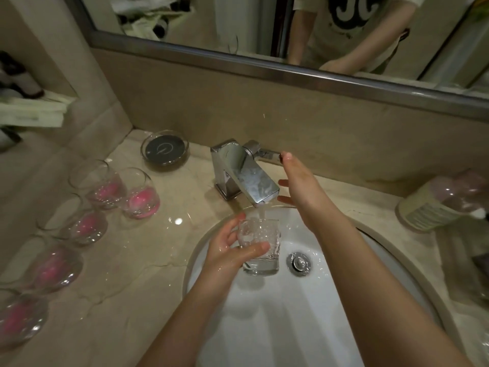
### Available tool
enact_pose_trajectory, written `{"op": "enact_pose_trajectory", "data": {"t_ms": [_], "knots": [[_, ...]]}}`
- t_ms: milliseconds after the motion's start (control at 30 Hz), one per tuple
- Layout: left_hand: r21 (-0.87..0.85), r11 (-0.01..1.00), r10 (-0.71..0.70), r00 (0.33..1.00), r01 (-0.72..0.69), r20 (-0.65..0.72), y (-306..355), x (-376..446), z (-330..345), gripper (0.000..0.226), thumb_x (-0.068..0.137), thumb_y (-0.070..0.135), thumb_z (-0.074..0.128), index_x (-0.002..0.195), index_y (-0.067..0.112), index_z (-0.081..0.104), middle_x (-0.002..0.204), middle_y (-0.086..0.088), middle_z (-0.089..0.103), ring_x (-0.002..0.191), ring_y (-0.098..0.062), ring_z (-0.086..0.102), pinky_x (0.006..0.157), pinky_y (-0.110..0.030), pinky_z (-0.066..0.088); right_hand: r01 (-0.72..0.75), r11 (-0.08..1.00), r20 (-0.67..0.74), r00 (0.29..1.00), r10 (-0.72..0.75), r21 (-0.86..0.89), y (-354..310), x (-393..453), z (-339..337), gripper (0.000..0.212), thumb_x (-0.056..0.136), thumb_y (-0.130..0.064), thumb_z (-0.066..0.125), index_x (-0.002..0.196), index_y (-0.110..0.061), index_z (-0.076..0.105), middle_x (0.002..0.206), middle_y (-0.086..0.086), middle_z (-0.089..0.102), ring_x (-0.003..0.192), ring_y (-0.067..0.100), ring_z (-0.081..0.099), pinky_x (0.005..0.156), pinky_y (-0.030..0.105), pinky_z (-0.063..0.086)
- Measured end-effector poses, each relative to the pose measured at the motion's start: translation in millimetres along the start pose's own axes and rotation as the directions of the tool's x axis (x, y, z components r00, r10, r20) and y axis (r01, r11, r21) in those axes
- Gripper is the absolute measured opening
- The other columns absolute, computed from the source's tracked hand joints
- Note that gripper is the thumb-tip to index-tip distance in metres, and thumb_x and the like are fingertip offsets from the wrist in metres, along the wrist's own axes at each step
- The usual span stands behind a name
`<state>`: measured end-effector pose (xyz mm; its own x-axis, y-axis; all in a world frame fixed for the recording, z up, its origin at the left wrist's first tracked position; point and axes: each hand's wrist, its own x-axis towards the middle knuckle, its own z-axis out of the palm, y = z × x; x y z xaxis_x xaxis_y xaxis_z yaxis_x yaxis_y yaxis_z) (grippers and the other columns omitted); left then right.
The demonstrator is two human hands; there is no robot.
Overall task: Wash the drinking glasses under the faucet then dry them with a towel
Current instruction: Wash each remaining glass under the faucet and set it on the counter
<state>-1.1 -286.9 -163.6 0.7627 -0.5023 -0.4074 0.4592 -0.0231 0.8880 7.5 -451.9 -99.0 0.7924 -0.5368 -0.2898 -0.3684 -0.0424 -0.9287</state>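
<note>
- Head view: best to keep the clear, straight-sided drinking glass (260,246) right under the thin stream of water (262,211) from the shiny square metal faucet (244,172), mouth up, low over the round white sink (330,274) so less splashes out.
- Good to turn the glass slowly so water gets to every side, and to hold tight, since wet glass is likely slippery.
- Left hand (227,250): curled round the glass, thumb across the front, fingers behind it.
- Right hand (296,181): fingers mostly straight, one fingertip touching the end of the silver faucet lever (267,154), holding nothing.
- Five round clear glasses with pink inside (140,194) waiting on the wet beige marble desk (137,260), left of the sink.
- No towel to be seen.
</note>
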Motion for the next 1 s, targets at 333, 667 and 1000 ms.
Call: {"op": "enact_pose_trajectory", "data": {"t_ms": [333, 667, 1000], "knots": [[-0.027, 1.000, -0.007, 1.000, 0.007, -0.024, -1.3, 0.4, 4.4, 0.071, 0.072, -0.005, 0.079, 0.134, 0.017, 0.053, 0.120, -0.006, 0.069, 0.101, -0.019, 0.071, 0.077, -0.027, 0.059, 0.173, 0.963, 0.022, 0.985, -0.173, -0.208, 4.1, -21.1, 5.4, 0.048, 0.106, -0.038, 0.023, 0.148, -0.020, 0.037, 0.140, 0.004, 0.048, 0.135, 0.022, 0.040, 0.113, 0.042, 0.032], [-0.011, 0.998, -0.060, 0.995, 0.059, -0.078, -2.9, -10.4, 12.1, 0.080, 0.058, 0.014, 0.090, 0.130, 0.020, 0.055, 0.103, 0.002, 0.075, 0.090, -0.018, 0.073, 0.083, -0.040, 0.055, 0.024, 0.991, 0.062, 0.998, -0.015, -0.132, 47.9, -83.9, 7.6, 0.055, 0.104, -0.044, 0.025, 0.154, -0.025, 0.016, 0.161, -0.007, 0.018, 0.148, 0.009, 0.014, 0.119, 0.025, 0.004], [0.133, 0.911, -0.388, 0.921, 0.390, -0.037, 1.1, -31.7, 6.9, 0.047, 0.074, 0.036, 0.081, 0.098, -0.003, 0.070, 0.075, -0.013, 0.074, 0.065, -0.022, 0.072, 0.055, -0.028, 0.055, -0.321, 0.893, 0.125, 0.919, 0.375, -0.316, 87.7, -90.8, 14.2, 0.083, 0.091, -0.071, 0.027, 0.126, -0.002, 0.055, 0.125, 0.025, 0.059, 0.116, 0.039, 0.057, 0.101, 0.052, 0.046]]}}
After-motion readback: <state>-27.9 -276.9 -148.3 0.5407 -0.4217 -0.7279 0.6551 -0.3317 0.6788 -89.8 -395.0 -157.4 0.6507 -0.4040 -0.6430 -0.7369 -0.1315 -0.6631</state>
